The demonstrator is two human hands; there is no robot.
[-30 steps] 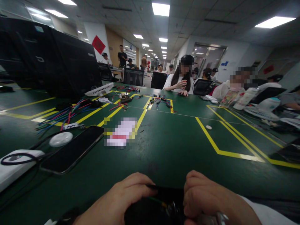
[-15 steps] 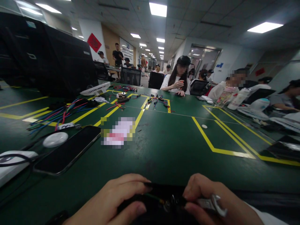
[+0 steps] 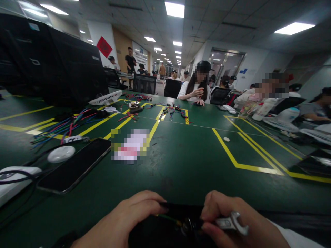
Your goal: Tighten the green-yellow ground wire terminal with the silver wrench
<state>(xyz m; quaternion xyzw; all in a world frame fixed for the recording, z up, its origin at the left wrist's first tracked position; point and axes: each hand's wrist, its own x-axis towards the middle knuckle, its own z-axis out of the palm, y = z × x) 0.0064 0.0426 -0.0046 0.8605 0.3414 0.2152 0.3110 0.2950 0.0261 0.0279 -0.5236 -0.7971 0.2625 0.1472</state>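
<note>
At the bottom of the head view, a dark black object (image 3: pixel 155 232) sits at the near table edge, its shape hard to make out. My left hand (image 3: pixel 124 218) is curled over its upper left edge, thumb out of sight. A green wire (image 3: pixel 167 217) with a yellowish end runs across it to a shiny metal ring or stud (image 3: pixel 186 225). Beside that metal part, the fingertips of my right hand (image 3: pixel 227 210) are pinched at a small dark piece. A silver open-end wrench (image 3: pixel 232 223) is held in that same hand, its jaw pointing right.
A phone (image 3: pixel 77 165), a round white disc (image 3: pixel 61 154) and a white box with cable (image 3: pixel 15 182) lie left. Beyond are coloured wires (image 3: pixel 69 125), a blurred-out paper (image 3: pixel 131 146) and a large black case (image 3: pixel 51 65). A person (image 3: pixel 196 86) sits across the table.
My left thumb has drawn back from over the black object and is hidden. My right hand and the wrench have shifted slightly left. A person at the right has moved.
</note>
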